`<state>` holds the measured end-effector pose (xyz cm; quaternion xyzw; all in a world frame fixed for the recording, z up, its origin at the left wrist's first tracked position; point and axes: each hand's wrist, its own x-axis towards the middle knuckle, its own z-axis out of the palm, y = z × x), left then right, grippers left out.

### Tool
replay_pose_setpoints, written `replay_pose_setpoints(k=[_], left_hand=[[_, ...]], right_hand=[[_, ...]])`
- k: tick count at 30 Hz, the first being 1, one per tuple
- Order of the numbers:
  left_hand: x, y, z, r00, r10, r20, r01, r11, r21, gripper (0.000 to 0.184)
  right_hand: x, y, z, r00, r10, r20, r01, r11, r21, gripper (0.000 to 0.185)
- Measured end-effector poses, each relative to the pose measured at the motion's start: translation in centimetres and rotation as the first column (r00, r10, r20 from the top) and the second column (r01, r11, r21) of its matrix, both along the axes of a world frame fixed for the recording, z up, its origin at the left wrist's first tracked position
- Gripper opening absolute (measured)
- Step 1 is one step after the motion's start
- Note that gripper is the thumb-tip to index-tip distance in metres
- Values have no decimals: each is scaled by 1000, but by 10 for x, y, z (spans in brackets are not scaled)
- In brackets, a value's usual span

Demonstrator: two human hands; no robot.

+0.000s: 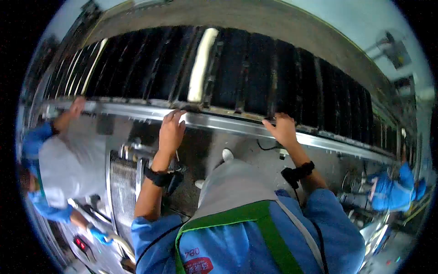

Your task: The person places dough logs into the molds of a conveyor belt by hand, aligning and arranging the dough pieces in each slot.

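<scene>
My left hand [172,130] rests on the metal rail [219,122] that runs along the near edge of a dark slatted conveyor [232,68]. Its fingers reach over the rail, just below a long pale strip [201,64] lying in one slot. Farther right, my right hand [284,129] lies on the same rail, fingers spread with the thumb apart. Neither hand holds a loose object. Both wrists wear black bands.
At the left, a co-worker in blue with a pale apron [73,169] has one hand on the rail; a ribbed metal panel [123,192] stands between us. Another co-worker [394,189] is at the far right. More pale strips [94,66] lie at the conveyor's left.
</scene>
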<state>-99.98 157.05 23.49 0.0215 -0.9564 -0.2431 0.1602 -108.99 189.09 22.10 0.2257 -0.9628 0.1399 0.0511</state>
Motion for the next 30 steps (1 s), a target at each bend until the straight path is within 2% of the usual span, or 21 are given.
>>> replay_pose_setpoints(k=[2, 4, 5, 6, 7, 8, 9, 10, 12, 13, 14, 15, 16, 17, 18, 20, 21, 22, 25, 28, 30], left_hand=[[49, -25, -14, 997, 24, 77, -34, 991, 127, 25], [102, -49, -53, 982, 157, 106, -173, 971, 162, 24], [134, -56, -65, 959, 223, 176, -267, 919, 289, 25], [170, -60, -75, 922, 304, 240, -380, 829, 410, 25], [198, -60, -81, 885, 387, 259, -460, 812, 359, 26], [224, -60, -89, 846, 454, 279, -527, 791, 312, 27], [254, -64, -107, 783, 570, 248, -622, 729, 286, 27], [279, -66, -110, 711, 675, 198, -703, 666, 251, 28], [330, -72, -99, 439, 775, 453, -889, 302, 344, 30], [360, -75, -134, 338, 924, 177, -917, 282, 283, 34], [384, -83, -127, 258, 953, 156, -941, 212, 266, 37], [410, -86, -135, 95, 984, 149, -954, 47, 296, 37], [440, -89, -147, 27, 997, 73, -957, 5, 289, 37], [457, -87, -155, -77, 995, 64, -926, -95, 364, 37], [482, -93, -174, -145, 973, 178, -856, -214, 471, 38], [515, -98, -192, -224, 949, 221, -825, -305, 475, 40], [525, -97, -197, -279, 923, 264, -732, -382, 564, 41], [529, -97, -188, -288, 920, 265, -728, -390, 564, 41], [536, -96, -156, -444, 868, 224, -825, -493, 274, 44], [570, -107, -181, -521, 813, 261, -712, -583, 392, 49], [580, -118, -172, -680, 671, 297, -604, -741, 292, 53]], right_hand=[[2, -16, 6, 976, -123, 182, 105, 989, 109, 44], [5, -29, 6, 974, -115, 194, 118, 993, -8, 52], [-4, -29, -8, 949, -184, 257, 133, 970, 205, 54], [4, -38, 2, 951, -184, 251, 131, 968, 212, 57], [11, -48, 11, 952, -183, 244, 129, 967, 220, 60], [2, -42, 7, 889, -247, 387, 142, 950, 280, 60], [-11, -20, -26, 981, -148, 124, 124, 976, 179, 59], [-11, -18, -50, 986, -74, -149, 80, 996, 32, 58], [-19, -11, -37, 979, 92, 182, -96, 995, 13, 64], [-29, -22, -35, 984, 30, 176, -58, 987, 152, 66], [-27, -38, -27, 982, 73, 174, -101, 983, 155, 66], [-18, -49, -15, 980, -9, 199, -44, 966, 255, 67], [-10, -56, -7, 972, -100, 211, 19, 935, 355, 68], [-16, -54, -10, 973, -80, 217, -2, 936, 353, 68], [-20, -57, -12, 977, -36, 209, -53, 913, 405, 70], [-29, -61, -19, 984, 41, 172, -118, 877, 466, 71], [-31, -64, -26, 988, 61, 138, -119, 878, 464, 70], [-32, -68, -33, 992, 75, 104, -115, 879, 463, 70], [-36, -73, -52, 994, 104, 23, -103, 880, 463, 68], [-44, -68, -66, 990, 133, -56, -91, 879, 468, 67], [-55, -63, -76, 981, 159, -107, -91, 877, 472, 67]])
